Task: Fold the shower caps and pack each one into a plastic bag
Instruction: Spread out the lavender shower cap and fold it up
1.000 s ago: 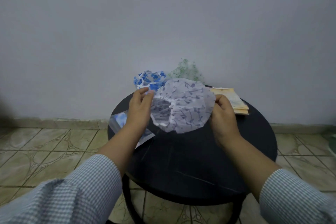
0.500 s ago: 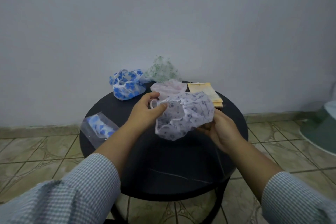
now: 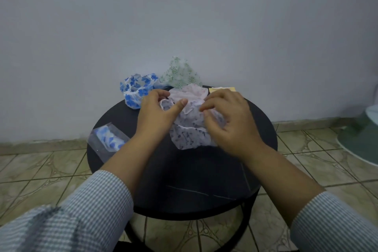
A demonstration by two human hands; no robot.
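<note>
Purple-patterned shower cap [image 3: 190,129] being gathered at frame centre.
Its edge is being pinched by the left hand [image 3: 158,111]; loosely curled right hand [image 3: 229,122] fingers [image 3: 206,105] are touching it.

No readable text, label, brand, number or sign shows on anything here.

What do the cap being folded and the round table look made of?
The purple-print cap looks like thin, soft plastic film with a gathered, probably elastic hem: it crumples into loose folds under the left hand and right hand. The table looks like dark painted wood or board, semi-matte, with pale scratches; which one is unclear.
</note>
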